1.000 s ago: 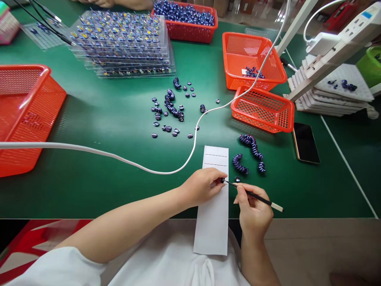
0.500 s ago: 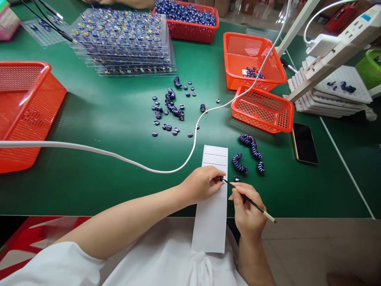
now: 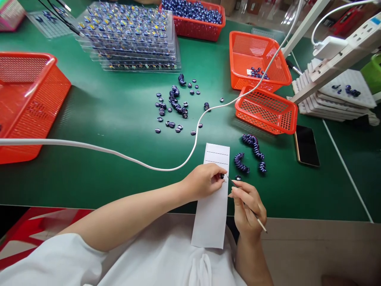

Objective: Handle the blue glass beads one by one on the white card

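Note:
Over a long white paper strip [image 3: 212, 214] with black lines near its top, my left hand [image 3: 205, 180] pinches a small dark bead [image 3: 222, 176]. My right hand [image 3: 248, 204] is closed round a thin brush-like tool [image 3: 258, 221], whose fine tip points at the bead; whether they touch is too small to tell. A single dark bead [image 3: 238, 178] lies just right of the strip. Beyond it are curved rows of stacked dark beads [image 3: 241, 163]. More loose and stacked beads [image 3: 176, 104] are scattered on the green table [image 3: 119, 107].
A white cable [image 3: 143, 163] crosses the table before my hands. Orange baskets [image 3: 268, 112] stand at the right and left, with a phone [image 3: 307, 145] at the right. Clear bead trays [image 3: 127, 39] are stacked at the back, near a red bead basket [image 3: 198, 28].
The camera view has shifted slightly. The tool in my right hand has turned to a steeper slant, with its rear end lower and further left. My left hand keeps its pinch on the bead.

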A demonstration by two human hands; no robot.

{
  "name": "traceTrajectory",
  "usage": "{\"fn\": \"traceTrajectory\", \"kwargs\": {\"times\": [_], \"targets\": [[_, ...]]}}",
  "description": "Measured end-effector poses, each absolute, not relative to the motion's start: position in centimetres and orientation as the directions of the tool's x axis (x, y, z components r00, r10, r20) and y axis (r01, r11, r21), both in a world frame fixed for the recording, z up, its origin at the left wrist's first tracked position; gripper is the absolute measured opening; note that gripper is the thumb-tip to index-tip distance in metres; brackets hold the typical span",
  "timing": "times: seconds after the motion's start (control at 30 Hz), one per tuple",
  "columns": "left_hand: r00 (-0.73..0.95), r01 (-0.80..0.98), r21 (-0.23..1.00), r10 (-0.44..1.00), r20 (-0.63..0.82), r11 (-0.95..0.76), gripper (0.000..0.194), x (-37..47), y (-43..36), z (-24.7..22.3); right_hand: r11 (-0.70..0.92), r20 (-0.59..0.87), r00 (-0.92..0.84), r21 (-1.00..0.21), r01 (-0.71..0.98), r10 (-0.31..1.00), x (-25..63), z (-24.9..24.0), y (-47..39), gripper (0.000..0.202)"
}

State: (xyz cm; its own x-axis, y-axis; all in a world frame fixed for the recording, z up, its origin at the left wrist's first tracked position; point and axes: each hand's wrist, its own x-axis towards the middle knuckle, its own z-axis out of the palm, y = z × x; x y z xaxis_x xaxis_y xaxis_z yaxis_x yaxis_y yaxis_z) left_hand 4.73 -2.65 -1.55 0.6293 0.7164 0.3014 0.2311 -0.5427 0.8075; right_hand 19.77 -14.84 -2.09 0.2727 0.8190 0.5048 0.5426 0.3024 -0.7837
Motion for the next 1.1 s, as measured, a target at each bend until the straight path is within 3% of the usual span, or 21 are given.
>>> {"fn": "traceTrajectory", "kwargs": {"times": [0.2, 0.73, 0.97, 1.1], "targets": [[0.636, 0.243, 0.81, 0.718, 0.281, -0.533, 0.02, 4.7, -2.63, -1.71, 0.2, 0.39, 0.434, -0.884, 0.422, 0.812, 19.41, -2.06, -14.68, 0.025], [0.647, 0.247, 0.795, 0.705, 0.291, -0.555, 0.022, 4.74, -2.73, -1.94, 0.015, 0.338, 0.52, -0.849, 0.528, 0.784, 19.01, -2.26, -14.55, 0.009], [0.65, 0.252, 0.79, 0.703, 0.289, -0.559, 0.021, 4.72, -2.86, -1.82, 0.027, 0.283, 0.57, -0.909, 0.415, 0.771, 18.95, -1.79, -14.43, 0.008], [0.652, 0.253, 0.801, 0.707, 0.273, -0.543, 0.02, 4.71, -2.81, -1.73, -0.001, 0.289, 0.574, -0.893, 0.451, 0.766, 18.88, -1.76, -14.37, 0.009]]}}
